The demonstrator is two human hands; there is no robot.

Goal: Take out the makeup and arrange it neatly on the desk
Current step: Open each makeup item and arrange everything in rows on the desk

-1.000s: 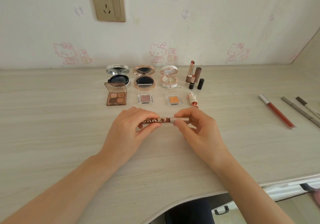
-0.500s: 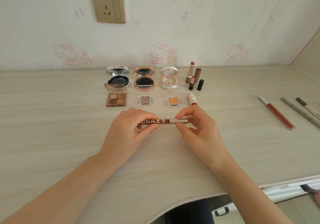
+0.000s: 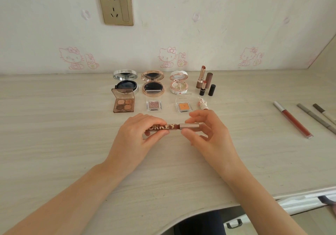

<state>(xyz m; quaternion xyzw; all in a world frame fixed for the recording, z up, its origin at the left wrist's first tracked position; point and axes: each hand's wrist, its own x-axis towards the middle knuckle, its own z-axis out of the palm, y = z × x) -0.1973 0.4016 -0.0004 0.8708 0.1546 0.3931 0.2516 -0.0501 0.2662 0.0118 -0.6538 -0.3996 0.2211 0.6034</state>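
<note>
My left hand (image 3: pixel 134 136) and right hand (image 3: pixel 209 134) still pinch the gloss (image 3: pixel 174 127). Behind it I see a palette (image 3: pixel 124 104); pens (image 3: pixel 309 113) lie well right.

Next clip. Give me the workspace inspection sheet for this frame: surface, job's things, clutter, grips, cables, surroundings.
Surface: pale wood-grain desk, curved front edge.
Job's things: three open compacts in a back row; quad palette and two single shadows before them; uncapped lipsticks at right; lip gloss and two pencils lying apart at far right; lettered tube in hand.
Clutter: nothing seen.
Grips: left grip holds the tube's body; right grip pinches its metallic cap.
Cables: nothing seen.
Surroundings: wall socket, cartoon cat stickers, drawer handle below the desk.
</note>
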